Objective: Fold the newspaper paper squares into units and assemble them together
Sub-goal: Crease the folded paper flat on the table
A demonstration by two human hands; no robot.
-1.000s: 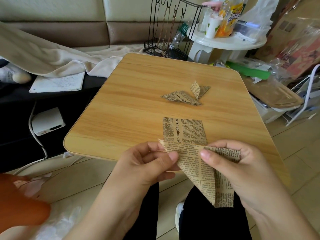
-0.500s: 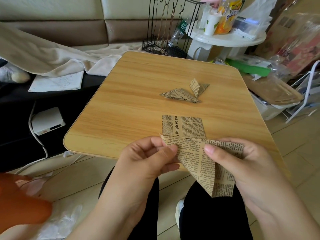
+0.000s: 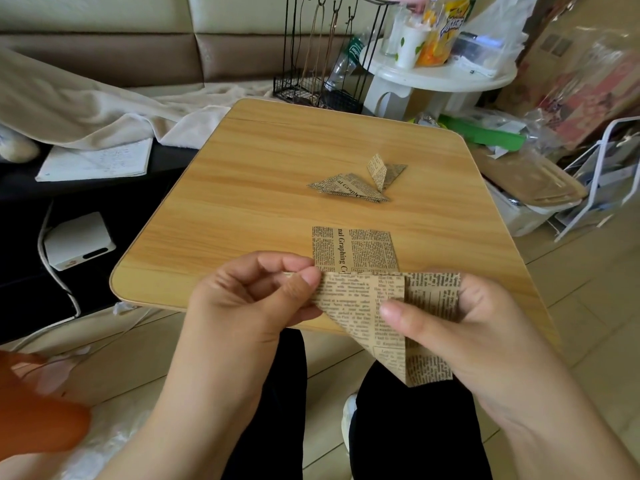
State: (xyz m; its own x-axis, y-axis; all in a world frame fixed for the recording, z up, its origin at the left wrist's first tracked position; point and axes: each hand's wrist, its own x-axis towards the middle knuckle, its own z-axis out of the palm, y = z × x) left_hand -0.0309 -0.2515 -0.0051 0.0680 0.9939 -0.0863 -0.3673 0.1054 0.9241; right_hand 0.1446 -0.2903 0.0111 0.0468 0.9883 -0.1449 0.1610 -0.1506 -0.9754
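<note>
Both hands are working over the near edge of the light wooden folding table in the head view, the only view I am getting. From where I am watching, the left hand is pinching the left corner of a partly folded tan newspaper-print paper square between its thumb and curled forefinger. The right hand is gripping the same sheet on its right side, with the thumb lying across the front along the vertical fold and the fingers curled behind the paper. That sheet is hanging in the air just off the table's near edge, its lower point dropping toward the person's dark-trousered lap.

Just beyond the hands, a flat unfolded newspaper-print square is lying on the table, its near edge partly hidden by the held sheet. Further out, near the middle of the table, two finished folded newspaper-print triangular units are sitting touching each other, one lying flat and the other with a flap standing up.

Beyond the table I am seeing a black wire rack, a white round side table carrying cups and a snack bag, and a cream cloth draped at the left.
</note>
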